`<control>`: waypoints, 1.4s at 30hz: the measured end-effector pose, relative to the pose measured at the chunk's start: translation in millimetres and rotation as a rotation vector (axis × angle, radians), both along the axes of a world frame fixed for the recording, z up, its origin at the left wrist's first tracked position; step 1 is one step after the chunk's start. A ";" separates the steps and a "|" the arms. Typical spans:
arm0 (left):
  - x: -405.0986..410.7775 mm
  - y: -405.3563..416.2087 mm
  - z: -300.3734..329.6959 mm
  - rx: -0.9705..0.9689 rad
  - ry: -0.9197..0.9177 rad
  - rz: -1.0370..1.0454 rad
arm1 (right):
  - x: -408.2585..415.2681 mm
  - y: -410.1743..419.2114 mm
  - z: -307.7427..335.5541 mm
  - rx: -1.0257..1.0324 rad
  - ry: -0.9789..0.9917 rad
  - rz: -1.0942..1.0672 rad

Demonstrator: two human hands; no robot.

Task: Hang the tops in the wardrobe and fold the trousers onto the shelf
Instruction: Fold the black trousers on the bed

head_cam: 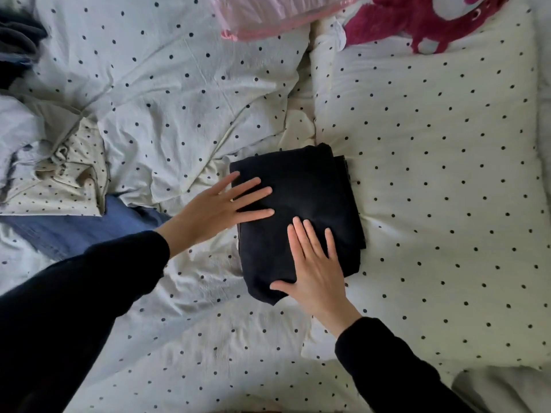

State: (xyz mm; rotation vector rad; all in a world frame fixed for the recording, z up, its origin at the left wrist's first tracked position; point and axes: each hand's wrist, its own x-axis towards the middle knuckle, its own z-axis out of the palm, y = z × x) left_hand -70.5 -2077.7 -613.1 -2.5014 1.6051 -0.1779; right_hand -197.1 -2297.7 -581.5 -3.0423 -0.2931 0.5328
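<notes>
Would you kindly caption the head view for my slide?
Both hands, left and right, press flat on folded dark trousers lying on a dotted duvet.

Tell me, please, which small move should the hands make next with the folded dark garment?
Probably slide both hands under the folded dark trousers and lift them: the left hand and right hand lie flat on top, and the fold looks finished.

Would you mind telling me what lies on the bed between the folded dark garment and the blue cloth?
In the head view, only rumpled dotted bedding and the left hand separate the folded dark garment from the blue cloth.
</notes>
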 end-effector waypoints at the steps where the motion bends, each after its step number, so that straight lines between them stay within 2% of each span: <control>1: 5.2 -3.7 0.5 -0.012 0.009 -0.022 | -1.1 -3.4 -0.8 0.013 0.000 0.007; 8: 31.4 -24.9 -12.9 -0.038 -0.027 -0.107 | 2.5 -9.0 -7.8 0.079 -0.060 -0.010; 15: 17.5 -25.9 18.2 0.188 0.038 -0.078 | 1.9 -6.7 7.4 0.116 -0.055 -0.023; 19: -20.1 -22.1 69.4 0.352 0.128 0.071 | -7.2 21.8 32.9 0.092 -0.078 -0.129; 23: -73.9 1.9 105.2 0.597 0.329 0.323 | -24.5 67.1 48.4 0.125 -0.049 -0.145; 27: -105.5 42.0 83.7 0.446 0.365 0.431 | -46.6 89.0 31.0 0.030 0.030 -0.001; 33: -101.4 65.8 24.2 0.157 0.253 0.243 | -47.1 71.9 -8.5 -0.037 0.012 -0.025; 37: -85.0 63.7 -12.5 0.107 0.294 0.248 | -32.8 78.5 -41.5 -0.058 0.029 -0.108; 42: -96.4 61.0 -38.4 0.047 0.271 0.306 | -32.0 85.9 -65.6 0.016 -0.051 -0.143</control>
